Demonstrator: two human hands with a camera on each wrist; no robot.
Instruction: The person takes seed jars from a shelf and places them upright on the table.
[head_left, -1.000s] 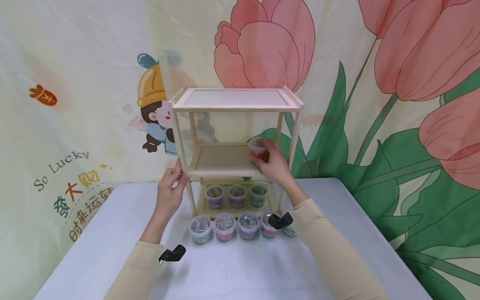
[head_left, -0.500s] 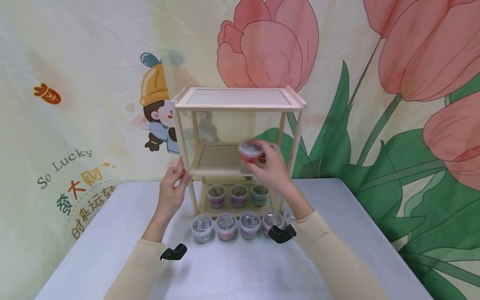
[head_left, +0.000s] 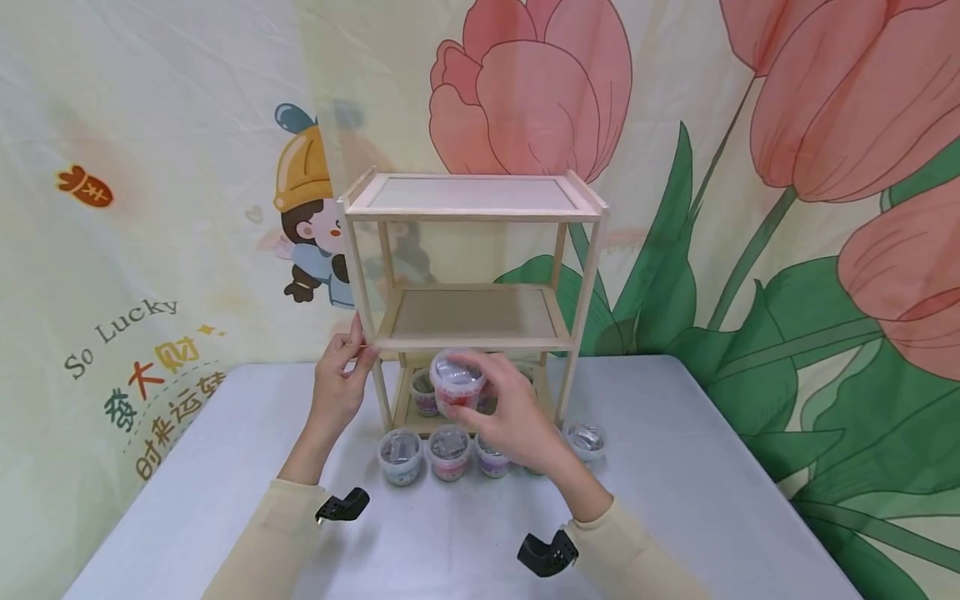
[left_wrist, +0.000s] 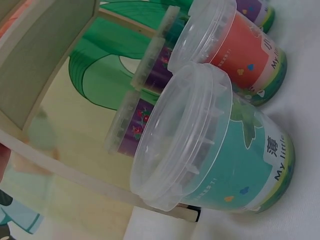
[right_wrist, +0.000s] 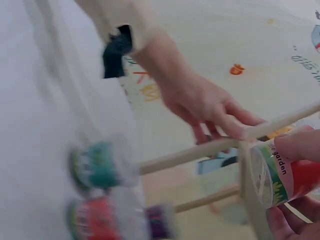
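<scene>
My right hand (head_left: 517,417) grips a small red plastic tub with a clear lid (head_left: 456,382), in front of the wooden shelf rack (head_left: 472,343) and just under its middle board. In the right wrist view the tub (right_wrist: 287,172) shows a red and green printed label between thumb and fingers. My left hand (head_left: 341,383) pinches the rack's left front post at the height of the middle board. Behind the held tub, lidded tubs on the bottom shelf are partly hidden; one purple tub (head_left: 424,393) shows at the left.
Lidded tubs line the table before the rack: a teal one (left_wrist: 240,160), a red one (left_wrist: 245,55), a purple one (head_left: 491,460), and another at the right (head_left: 586,441). My right hand covers part of this row. A printed cloth (head_left: 187,167) hangs behind the table.
My right hand has taken the red tub off the middle shelf, drawing it toward me, left and down to the front of the lower shelf. My left hand has stayed on the post.
</scene>
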